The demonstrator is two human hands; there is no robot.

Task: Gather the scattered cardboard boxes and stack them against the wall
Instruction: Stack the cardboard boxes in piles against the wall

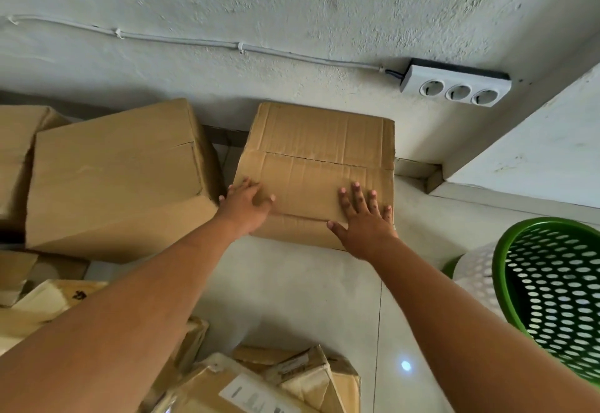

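A brown cardboard box [319, 149] sits on the floor with its far side against the white wall [292, 6]. My left hand [245, 206] rests on the box's near left corner, fingers wrapped over its edge. Flat on the box's near right top lies my right hand [365, 217], fingers spread. A larger cardboard box [117, 178] stands just left of it, close to the wall. Another box [16, 152] lies partly hidden behind that one at the far left. Several crumpled boxes [266, 380] lie on the floor near me.
A white triple power socket [457, 86] hangs on the wall right of the box, fed by a white cable [194, 41]. A green perforated laundry basket [552, 289] stands at the right. A wall corner [532, 152] juts out at the right. Pale floor tiles [298, 289] show between my arms.
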